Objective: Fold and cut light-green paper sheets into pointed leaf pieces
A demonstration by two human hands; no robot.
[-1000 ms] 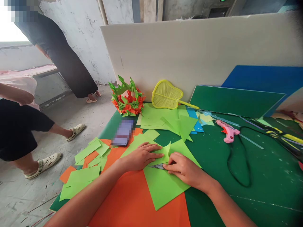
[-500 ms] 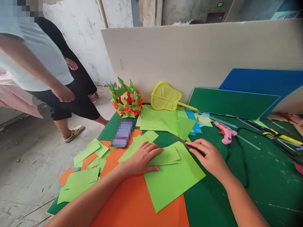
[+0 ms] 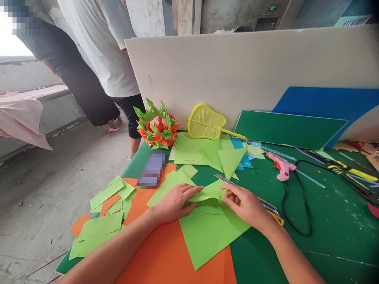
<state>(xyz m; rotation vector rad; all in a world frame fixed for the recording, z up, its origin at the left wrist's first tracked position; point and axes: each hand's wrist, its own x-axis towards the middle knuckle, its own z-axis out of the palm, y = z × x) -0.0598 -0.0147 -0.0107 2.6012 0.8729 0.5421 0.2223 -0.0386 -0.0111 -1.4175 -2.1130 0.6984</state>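
My left hand grips the left end of a small light-green paper piece, thumb below and fingers on top. At its other end my right hand pinches the same piece, which is raised and slightly bent. Beneath lies a larger light-green sheet, resting partly on an orange sheet. A utility knife with a yellow end lies on the table behind and under my right hand, its blade pointing left; the hand hides its middle.
A paper-flower crown, a phone and a yellow fan stand or lie farther back. Green scraps cover the left edge. A pink glue gun with a black cord lies right. Two people stand beyond the table.
The utility knife has left my right hand's grip and lies on the table. My right hand has moved left to the small green piece, which has been lifted. The people have moved.
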